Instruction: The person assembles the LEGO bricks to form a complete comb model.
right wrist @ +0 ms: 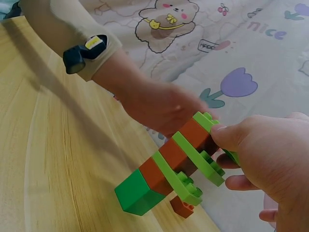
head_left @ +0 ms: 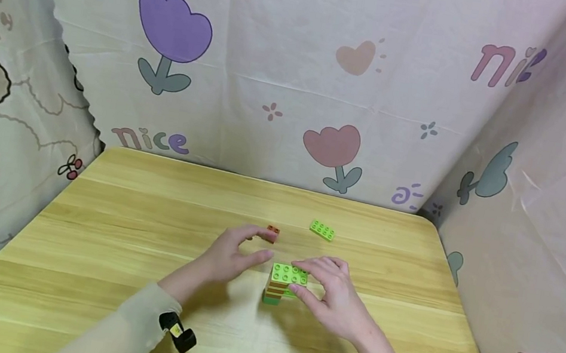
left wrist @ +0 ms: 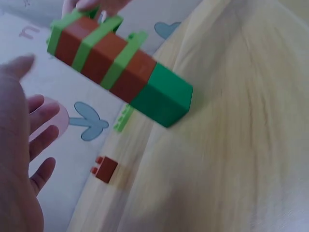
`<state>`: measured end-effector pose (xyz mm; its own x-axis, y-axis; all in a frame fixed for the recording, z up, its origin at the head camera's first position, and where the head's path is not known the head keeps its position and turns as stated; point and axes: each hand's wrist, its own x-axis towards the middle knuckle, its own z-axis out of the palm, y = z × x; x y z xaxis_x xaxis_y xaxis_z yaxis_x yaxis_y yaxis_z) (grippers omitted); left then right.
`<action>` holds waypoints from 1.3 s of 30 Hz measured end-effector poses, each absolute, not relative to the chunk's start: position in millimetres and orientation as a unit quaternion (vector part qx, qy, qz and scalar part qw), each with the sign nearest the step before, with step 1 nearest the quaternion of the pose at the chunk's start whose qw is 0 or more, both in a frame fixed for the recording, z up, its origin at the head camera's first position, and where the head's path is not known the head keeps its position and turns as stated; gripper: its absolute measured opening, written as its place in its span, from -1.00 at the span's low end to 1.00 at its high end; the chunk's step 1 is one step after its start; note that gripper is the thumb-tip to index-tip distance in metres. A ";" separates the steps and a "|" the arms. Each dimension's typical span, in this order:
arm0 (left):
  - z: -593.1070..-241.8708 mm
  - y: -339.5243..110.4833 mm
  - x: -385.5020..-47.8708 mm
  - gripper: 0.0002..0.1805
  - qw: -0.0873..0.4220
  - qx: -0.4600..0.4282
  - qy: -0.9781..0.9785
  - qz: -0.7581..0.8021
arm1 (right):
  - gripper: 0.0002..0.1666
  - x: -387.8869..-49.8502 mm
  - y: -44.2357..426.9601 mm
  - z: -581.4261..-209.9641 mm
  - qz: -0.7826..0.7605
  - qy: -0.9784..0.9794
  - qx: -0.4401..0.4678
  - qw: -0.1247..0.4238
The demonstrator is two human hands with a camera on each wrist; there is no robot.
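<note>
A tower of toy building bricks point(head_left: 280, 271) stands upright on the table. Its base is a dark green block point(left wrist: 164, 94), with reddish-brown blocks point(right wrist: 175, 155) and light green plates point(right wrist: 177, 181) alternating above; the plates jut out to one side. My right hand point(head_left: 338, 302) pinches the top light green plate between thumb and fingers. My left hand point(head_left: 228, 256) is left of the tower, fingers extended and apart from it, holding nothing. Beyond the tower lies a small reddish-brown brick point(left wrist: 106, 170), partly covered by a left finger in the head view.
A loose light green plate point(head_left: 322, 230) lies farther back on the wooden table point(head_left: 149, 200). Patterned cloth point(head_left: 279, 49) hangs behind the table and along both sides. A black wrist camera point(head_left: 178, 332) is strapped on the left sleeve.
</note>
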<state>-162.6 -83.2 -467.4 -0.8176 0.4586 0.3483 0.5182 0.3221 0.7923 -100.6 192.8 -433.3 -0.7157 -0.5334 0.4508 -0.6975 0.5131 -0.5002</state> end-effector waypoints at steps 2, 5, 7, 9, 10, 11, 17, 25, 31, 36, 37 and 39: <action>-469.5 -84.1 -169.4 -0.58 0.023 -0.289 -0.824 -0.487 | -0.55 -100.6 192.3 -433.1 0.341 -0.863 0.355 0.117; -473.0 -85.3 -179.2 -0.50 0.014 -0.265 -0.847 -0.461 | -0.55 -100.8 191.8 -433.0 0.343 -0.865 0.349 0.110; -475.7 -86.4 -185.2 -0.44 0.013 -0.247 -0.863 -0.440 | -0.54 -100.8 191.6 -433.2 0.344 -0.866 0.347 0.106; -478.4 -87.2 -191.0 -0.40 0.011 -0.234 -0.878 -0.418 | -0.54 -101.0 191.6 -433.5 0.343 -0.865 0.349 0.109; -479.8 -87.3 -193.9 -0.39 0.010 -0.231 -0.883 -0.408 | -0.54 -100.9 191.8 -433.7 0.343 -0.865 0.349 0.110; -480.8 -87.0 -196.5 -0.39 0.010 -0.232 -0.887 -0.400 | -0.53 -100.8 192.2 -433.8 0.343 -0.865 0.349 0.112; -490.2 -81.5 -213.7 -0.40 0.011 -0.248 -0.898 -0.362 | -0.53 -99.1 195.4 -433.3 0.347 -0.864 0.346 0.117; -501.2 -71.1 -227.9 -0.36 -0.003 -0.242 -0.911 -0.335 | -0.54 -99.8 195.8 -434.6 0.348 -0.862 0.349 0.120; -505.3 -69.9 -233.3 -0.35 0.009 -0.250 -0.929 -0.274 | -0.54 -101.0 194.9 -434.7 0.347 -0.861 0.352 0.121; -507.5 -70.5 -235.5 -0.38 0.010 -0.253 -0.930 -0.267 | -0.53 -101.0 193.1 -433.2 0.345 -0.861 0.354 0.119; -507.7 -70.4 -235.6 -0.38 0.009 -0.254 -0.930 -0.267 | -0.53 -100.9 192.8 -432.8 0.346 -0.861 0.354 0.118; -507.6 -70.3 -235.4 -0.40 0.006 -0.254 -0.930 -0.265 | -0.53 -100.8 192.2 -432.4 0.346 -0.860 0.356 0.120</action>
